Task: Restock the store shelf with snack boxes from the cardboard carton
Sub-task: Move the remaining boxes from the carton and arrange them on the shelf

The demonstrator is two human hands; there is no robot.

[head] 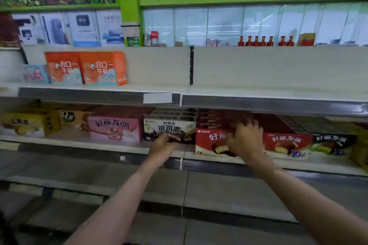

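A store shelf (79, 141) is seen from above and in front; on it a row of snack boxes is lined up, faces outward: a yellow box (25, 125) at the far left, a tan box (73, 119) behind it, a pink box (114, 128), a white-and-brown box (169, 127), a red box (213, 141), a second red box (286, 144) and a dark green-trimmed box (332, 143); further boxes of the same kinds are stacked behind the front ones. The upper shelf (278, 93) overhangs this row and leaves little room above it; on its left end two orange boxes (85, 68) and a small blue box (35, 73) are stood, and a white price tag (157, 97) is fixed to its front rail. Red bottles (264, 41) are ranged along the top of the unit; the carton is not seen.

The red box is stood upright on its long edge, long axis running left to right along the shelf, printed face turned toward the aisle.

The right hand (246, 139) is laid over the right part of the red box's face and top edge, fingers curled about it; the left hand (163, 144) is placed low at the front of the white-and-brown box, just left of the red box, fingers bent against the box's lower face; whether that box is truly gripped cannot be told.
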